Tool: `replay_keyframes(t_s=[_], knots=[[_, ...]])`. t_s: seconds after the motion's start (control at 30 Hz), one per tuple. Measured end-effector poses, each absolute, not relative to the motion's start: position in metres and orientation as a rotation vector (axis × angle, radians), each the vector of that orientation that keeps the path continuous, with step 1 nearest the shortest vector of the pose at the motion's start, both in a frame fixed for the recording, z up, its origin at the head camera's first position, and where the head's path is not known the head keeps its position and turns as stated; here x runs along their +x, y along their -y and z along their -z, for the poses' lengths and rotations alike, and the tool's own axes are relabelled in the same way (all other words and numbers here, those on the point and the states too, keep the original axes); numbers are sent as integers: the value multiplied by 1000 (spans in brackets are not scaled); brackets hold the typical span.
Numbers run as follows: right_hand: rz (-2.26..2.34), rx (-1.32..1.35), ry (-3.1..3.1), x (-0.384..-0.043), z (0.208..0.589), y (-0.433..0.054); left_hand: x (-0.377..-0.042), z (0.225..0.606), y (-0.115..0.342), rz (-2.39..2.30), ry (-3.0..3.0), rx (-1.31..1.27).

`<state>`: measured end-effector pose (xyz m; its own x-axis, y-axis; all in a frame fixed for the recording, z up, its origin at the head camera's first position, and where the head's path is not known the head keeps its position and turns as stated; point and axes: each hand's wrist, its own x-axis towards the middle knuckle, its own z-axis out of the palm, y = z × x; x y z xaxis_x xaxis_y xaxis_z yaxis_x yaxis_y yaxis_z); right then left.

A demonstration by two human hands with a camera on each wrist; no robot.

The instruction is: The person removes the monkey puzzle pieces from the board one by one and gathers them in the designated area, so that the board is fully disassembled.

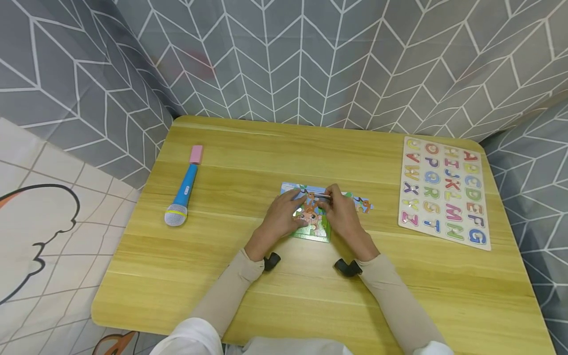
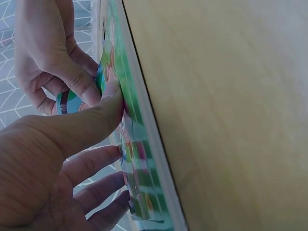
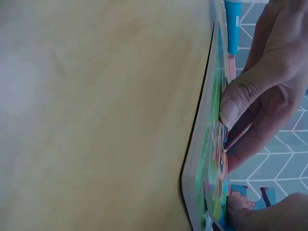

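Note:
A jigsaw puzzle board [image 1: 317, 235] with a cartoon animal picture on green and blue lies mid-table, partly hidden by both hands. My left hand [image 1: 279, 215] lies over its left side, thumb and fingertips touching the picture; its fingers look fairly straight in the left wrist view. My right hand [image 1: 346, 217], over the right side, pinches a puzzle piece [image 1: 322, 195] between thumb and fingers. That piece stands tilted above the board, and its blue printed face [image 3: 267, 196] shows in the right wrist view. Just right of the board lies another puzzle piece [image 1: 366, 205].
To the left lie a blue toy microphone [image 1: 184, 192] and a pink block [image 1: 196, 154] touching its handle end. An alphabet puzzle board [image 1: 443, 197] with coloured letters lies at the right. Patterned grey curtains [image 1: 301, 64] hang behind the wooden table [image 1: 199, 276].

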<state>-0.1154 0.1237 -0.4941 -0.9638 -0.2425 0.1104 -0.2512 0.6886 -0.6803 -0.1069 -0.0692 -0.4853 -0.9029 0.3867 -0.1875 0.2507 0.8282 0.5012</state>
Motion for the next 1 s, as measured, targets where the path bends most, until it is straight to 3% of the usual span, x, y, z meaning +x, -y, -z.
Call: replay_keyframes(t_s=[0.6, 1.0], knots=[[-1391, 257, 2879, -123, 488, -145, -101, 487, 70, -767, -2731, 486], [-1307, 74, 2760, -116, 490, -203, -99, 488, 72, -800, -2721, 477]])
